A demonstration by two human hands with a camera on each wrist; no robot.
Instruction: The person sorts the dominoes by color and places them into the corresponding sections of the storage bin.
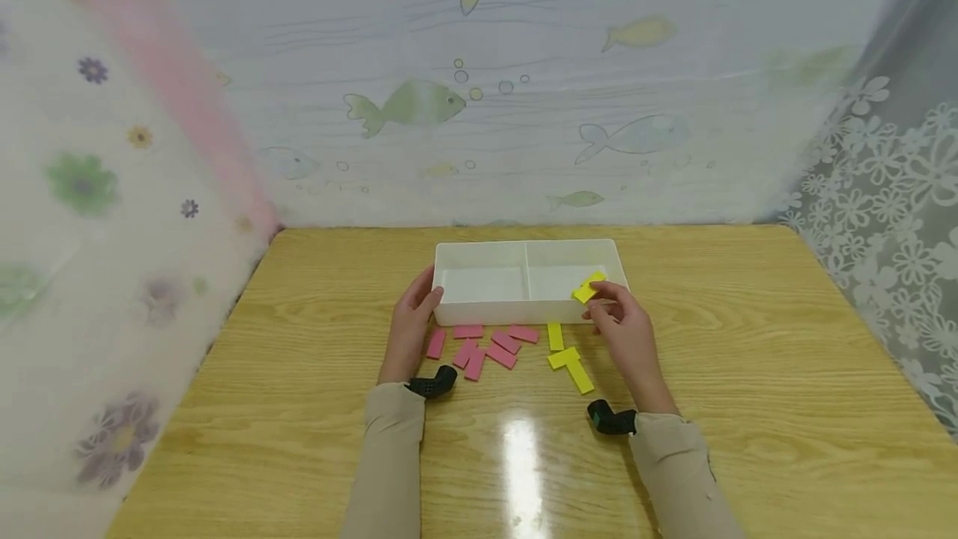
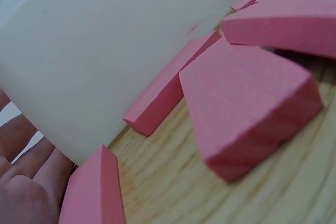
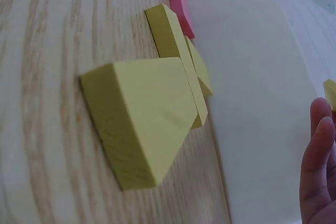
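Pinched a yellow block (image 1: 589, 287) in the right hand (image 1: 627, 331), over the front right corner of the white tray (image 1: 524, 254), above its right compartment. Rested the left hand (image 1: 412, 324) against the tray's left front corner, fingers relaxed and holding nothing. Left six pink blocks (image 1: 486, 345) scattered on the table (image 1: 748, 356) just before the tray, three more yellow blocks (image 1: 566, 358) beside them, near the right hand.

Yellow block (image 1: 589, 288) tilted over the white tray's (image 1: 524, 252) right compartment.
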